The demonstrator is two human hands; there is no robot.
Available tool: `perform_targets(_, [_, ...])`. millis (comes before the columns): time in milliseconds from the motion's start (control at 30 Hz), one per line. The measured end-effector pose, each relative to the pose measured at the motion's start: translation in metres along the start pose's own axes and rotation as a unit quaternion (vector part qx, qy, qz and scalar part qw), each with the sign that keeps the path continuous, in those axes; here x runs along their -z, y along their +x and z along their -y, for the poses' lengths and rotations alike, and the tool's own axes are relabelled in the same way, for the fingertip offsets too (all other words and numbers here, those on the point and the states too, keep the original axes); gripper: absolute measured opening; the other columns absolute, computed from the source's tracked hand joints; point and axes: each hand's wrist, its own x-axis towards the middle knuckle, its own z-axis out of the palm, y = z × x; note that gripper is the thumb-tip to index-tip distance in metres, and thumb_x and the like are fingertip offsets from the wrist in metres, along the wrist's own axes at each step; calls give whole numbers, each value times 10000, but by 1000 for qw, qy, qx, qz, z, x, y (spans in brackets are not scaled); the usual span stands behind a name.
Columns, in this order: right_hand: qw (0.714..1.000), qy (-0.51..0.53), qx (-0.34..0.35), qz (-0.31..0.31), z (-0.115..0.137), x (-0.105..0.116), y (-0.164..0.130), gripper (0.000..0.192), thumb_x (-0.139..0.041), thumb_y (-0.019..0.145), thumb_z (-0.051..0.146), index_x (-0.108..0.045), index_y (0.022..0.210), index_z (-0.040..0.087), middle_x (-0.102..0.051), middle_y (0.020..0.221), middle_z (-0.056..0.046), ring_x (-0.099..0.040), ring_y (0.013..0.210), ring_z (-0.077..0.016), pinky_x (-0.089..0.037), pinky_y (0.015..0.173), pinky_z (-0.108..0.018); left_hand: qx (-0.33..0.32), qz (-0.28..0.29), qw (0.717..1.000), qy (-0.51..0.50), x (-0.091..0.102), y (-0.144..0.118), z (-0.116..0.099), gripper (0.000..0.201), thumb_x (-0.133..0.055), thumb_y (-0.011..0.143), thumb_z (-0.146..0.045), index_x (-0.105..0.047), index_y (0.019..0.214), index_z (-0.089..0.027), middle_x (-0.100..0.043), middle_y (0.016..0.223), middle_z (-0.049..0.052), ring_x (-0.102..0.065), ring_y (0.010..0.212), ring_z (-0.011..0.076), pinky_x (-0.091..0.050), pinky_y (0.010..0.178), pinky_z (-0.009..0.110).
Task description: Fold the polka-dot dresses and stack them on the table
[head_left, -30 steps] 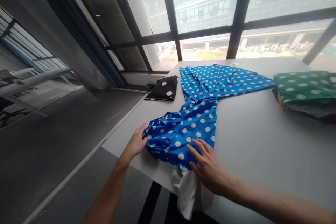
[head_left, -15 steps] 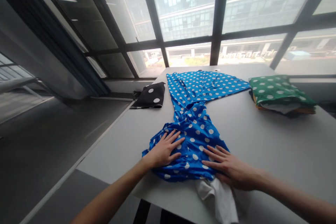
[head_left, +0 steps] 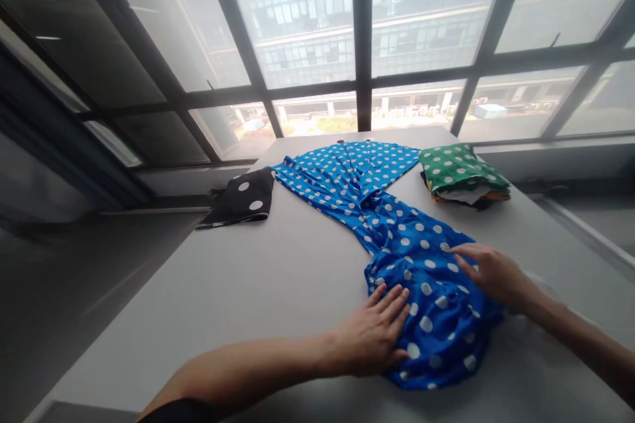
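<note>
my left hand (head_left: 374, 334) lies flat, fingers spread, on the near bunched end of the blue dotted dress (head_left: 397, 238), and that bunch hides the white cloth i saw below it half a second ago. my right hand (head_left: 491, 272) rests open on the dress's right edge; earlier both hands sat closer together. one dress stretches away from my hands across the table (head_left: 248, 291). beyond my right hand sits one folded stack with green dotted cloth (head_left: 459, 170) on top; far beyond my left, one black dotted piece (head_left: 243, 197).
</note>
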Motion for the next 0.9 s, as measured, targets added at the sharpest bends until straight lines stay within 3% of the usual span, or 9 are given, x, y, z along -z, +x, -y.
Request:
perform_targets(200, [996, -61, -47, -33, 43, -68, -13, 685, -352, 1036, 467, -390, 1617, 106, -306, 1699, -192, -304, 1563, -361, -301, 1250, -570, 67, -8, 995, -70, -16, 29, -54, 904, -424, 1048, -606, -158, 1668, -4, -87, 1723, 268, -39, 1611, 387, -177, 1305, 527])
perform_targets(267, [993, -73, -94, -9, 44, -86, -17, 739, -309, 1044, 527, -296, 1660, 119, -178, 1742, -179, -188, 1599, -376, -228, 1261, -622, 20, -3, 994, -109, -11, 42, -57, 835, -484, 1032, -588, -314, 1635, -37, -281, 1694, 244, -233, 1588, 373, -293, 1275, 478])
perform_targets(333, [989, -84, -116, 29, 35, -98, -22, 789, -285, 1038, 584, -287, 1662, 102, -166, 1740, -196, -139, 1608, -380, -189, 1266, -628, -17, -23, 989, -143, 1, 58, -43, 548, -509, 1046, -454, -569, 1493, -142, -571, 1539, 142, -524, 1439, 281, -431, 1190, 370])
perform_targets(433, [984, -120, -115, 65, 10, -101, -32, 816, -311, 1019, 635, -349, 1646, 113, -183, 1735, -202, -96, 1613, -381, -137, 1278, -610, 24, -144, 981, -131, 29, 84, 16, 296, -523, 1030, -259, -740, 1229, -227, -747, 1279, 53, -690, 1189, 188, -524, 1070, 294])
perform_targets(533, [980, -149, -115, 67, -17, -91, -42, 797, -343, 1002, 668, -380, 1644, 196, -168, 1745, -159, -88, 1612, -380, -101, 1276, -626, 151, -252, 955, -34, 56, 106, 109, 288, -562, 996, -204, -742, 1221, -204, -714, 1337, 82, -655, 1250, 216, -506, 1105, 339])
perform_targets(600, [981, -155, -92, 68, -34, -81, -49, 800, -364, 987, 686, -386, 1643, 229, -181, 1744, -140, -107, 1611, -374, -113, 1277, -623, 257, -245, 934, 28, 70, 113, 175, 348, -524, 1008, -183, -710, 1302, -182, -654, 1441, 97, -594, 1349, 214, -464, 1153, 328])
perform_targets(700, [984, -159, -55, 65, -62, -67, -65, 802, -373, 976, 705, -398, 1638, 252, -192, 1739, -125, -139, 1607, -367, -152, 1275, -618, 314, -231, 920, 50, 85, 107, 255, 409, -490, 997, -145, -679, 1360, -137, -606, 1494, 148, -533, 1417, 265, -395, 1213, 409])
perform_targets(800, [985, -158, -37, 64, -90, -56, -85, 773, -374, 987, 702, -389, 1640, 287, -185, 1739, -99, -152, 1602, -370, -184, 1266, -635, 353, -210, 910, 60, 90, 89, 304, 467, -483, 1000, -182, -619, 1446, -155, -567, 1540, 145, -468, 1471, 288, -334, 1243, 472])
perform_targets(900, [986, -149, -24, 70, -116, -45, -104, 738, -397, 998, 678, -348, 1650, 334, -181, 1738, -65, -177, 1593, -371, -200, 1261, -647, 390, -186, 900, 63, 86, 67, 327, 529, -456, 1037, -307, -526, 1544, -170, -485, 1610, 154, -399, 1515, 339, -266, 1254, 571])
